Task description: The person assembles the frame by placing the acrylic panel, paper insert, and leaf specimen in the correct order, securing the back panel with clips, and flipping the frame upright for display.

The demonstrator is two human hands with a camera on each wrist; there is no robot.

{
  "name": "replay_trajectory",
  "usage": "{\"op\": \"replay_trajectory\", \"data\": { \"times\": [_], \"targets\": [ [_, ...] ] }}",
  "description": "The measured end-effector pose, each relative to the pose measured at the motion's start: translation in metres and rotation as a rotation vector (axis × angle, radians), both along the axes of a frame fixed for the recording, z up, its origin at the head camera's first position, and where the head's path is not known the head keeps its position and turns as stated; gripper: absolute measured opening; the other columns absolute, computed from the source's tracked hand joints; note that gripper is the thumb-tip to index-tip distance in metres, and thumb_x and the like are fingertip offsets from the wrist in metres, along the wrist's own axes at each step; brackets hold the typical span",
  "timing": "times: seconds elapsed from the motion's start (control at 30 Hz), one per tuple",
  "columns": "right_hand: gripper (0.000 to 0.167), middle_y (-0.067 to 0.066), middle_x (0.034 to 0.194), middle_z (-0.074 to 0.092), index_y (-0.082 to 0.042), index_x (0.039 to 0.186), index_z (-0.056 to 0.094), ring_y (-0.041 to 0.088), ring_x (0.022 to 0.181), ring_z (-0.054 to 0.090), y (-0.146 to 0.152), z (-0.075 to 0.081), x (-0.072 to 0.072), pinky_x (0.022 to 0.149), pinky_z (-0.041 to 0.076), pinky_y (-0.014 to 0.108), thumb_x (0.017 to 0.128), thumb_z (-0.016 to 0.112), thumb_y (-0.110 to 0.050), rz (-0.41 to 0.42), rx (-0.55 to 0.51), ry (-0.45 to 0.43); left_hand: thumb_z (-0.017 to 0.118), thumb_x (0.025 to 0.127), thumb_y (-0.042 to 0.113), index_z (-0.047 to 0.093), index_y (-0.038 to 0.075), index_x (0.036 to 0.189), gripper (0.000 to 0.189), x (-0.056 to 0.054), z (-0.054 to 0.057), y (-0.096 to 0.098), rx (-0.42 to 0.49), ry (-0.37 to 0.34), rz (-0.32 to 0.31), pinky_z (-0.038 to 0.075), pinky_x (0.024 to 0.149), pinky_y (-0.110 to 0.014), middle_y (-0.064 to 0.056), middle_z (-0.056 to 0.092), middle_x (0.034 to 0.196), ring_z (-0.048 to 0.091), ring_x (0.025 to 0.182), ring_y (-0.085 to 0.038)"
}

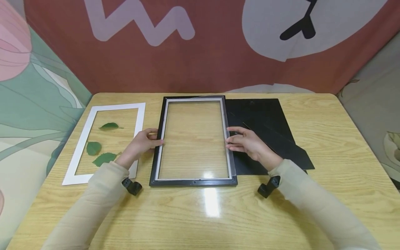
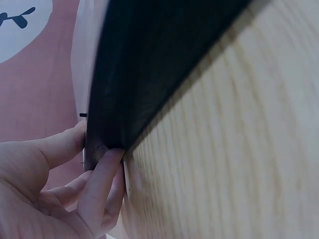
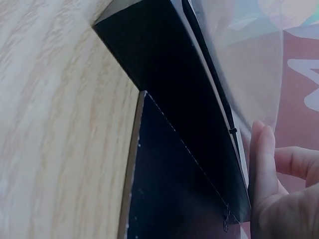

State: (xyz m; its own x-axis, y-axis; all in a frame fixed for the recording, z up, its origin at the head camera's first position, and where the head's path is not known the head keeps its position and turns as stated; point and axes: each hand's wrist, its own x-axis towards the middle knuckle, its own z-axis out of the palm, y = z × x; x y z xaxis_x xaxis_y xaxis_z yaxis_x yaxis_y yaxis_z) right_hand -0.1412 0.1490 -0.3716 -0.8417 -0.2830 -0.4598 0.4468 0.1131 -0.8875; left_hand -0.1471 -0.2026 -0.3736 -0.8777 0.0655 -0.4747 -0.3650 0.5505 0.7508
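A black picture frame (image 1: 193, 183) with a whitish inner border lies on the table before me. My left hand (image 1: 141, 143) grips its left side, thumb at the top edge and fingers against the outer side, as the left wrist view shows. A clear sheet (image 1: 195, 139) overlaps the frame opening, its edge slightly off the frame's upper right. At the right side, my right hand (image 1: 247, 142) touches the sheet's edge with nearly straight fingers. In the right wrist view the clear sheet (image 3: 249, 64) rises above the frame's black side (image 3: 164, 55).
Left of the frame lies a white mat board (image 1: 82, 139) with several green leaves, one leaf (image 1: 104, 159) near my left wrist. A black backing board (image 1: 259, 111) with a stand leg (image 1: 281, 146) lies against the frame's right. Behind the table hangs a red patterned cloth (image 1: 212, 62).
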Motion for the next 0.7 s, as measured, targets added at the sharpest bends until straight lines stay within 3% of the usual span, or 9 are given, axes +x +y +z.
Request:
{"op": "replay_trajectory", "data": {
  "times": [0.47, 0.7],
  "targets": [
    [0.052, -0.004, 0.086, 0.068, -0.003, 0.146, 0.031, 0.005, 0.070, 0.069, -0.0041, -0.0037, -0.0041, 0.069, 0.059, 0.019, 0.097, 0.048, -0.001, -0.008, -0.010, -0.006, 0.063, 0.093, 0.015, 0.029, 0.001, 0.148, 0.066, 0.0008, 0.0019, 0.0003, 0.002, -0.008, 0.003, 0.055, 0.093, -0.039, -0.027, 0.049, 0.138, 0.059, 0.113, -0.029],
    [0.053, 0.002, 0.093, 0.068, -0.003, 0.146, 0.031, 0.003, 0.070, 0.068, -0.0050, -0.0056, -0.0055, 0.070, 0.059, 0.019, 0.096, 0.050, -0.003, 0.003, 0.070, 0.004, 0.063, 0.092, 0.015, 0.029, 0.001, 0.148, 0.066, -0.0004, 0.0020, 0.0019, -0.014, -0.011, 0.002, 0.056, 0.090, -0.038, -0.026, 0.050, 0.136, 0.060, 0.110, -0.028]
  ]
}}
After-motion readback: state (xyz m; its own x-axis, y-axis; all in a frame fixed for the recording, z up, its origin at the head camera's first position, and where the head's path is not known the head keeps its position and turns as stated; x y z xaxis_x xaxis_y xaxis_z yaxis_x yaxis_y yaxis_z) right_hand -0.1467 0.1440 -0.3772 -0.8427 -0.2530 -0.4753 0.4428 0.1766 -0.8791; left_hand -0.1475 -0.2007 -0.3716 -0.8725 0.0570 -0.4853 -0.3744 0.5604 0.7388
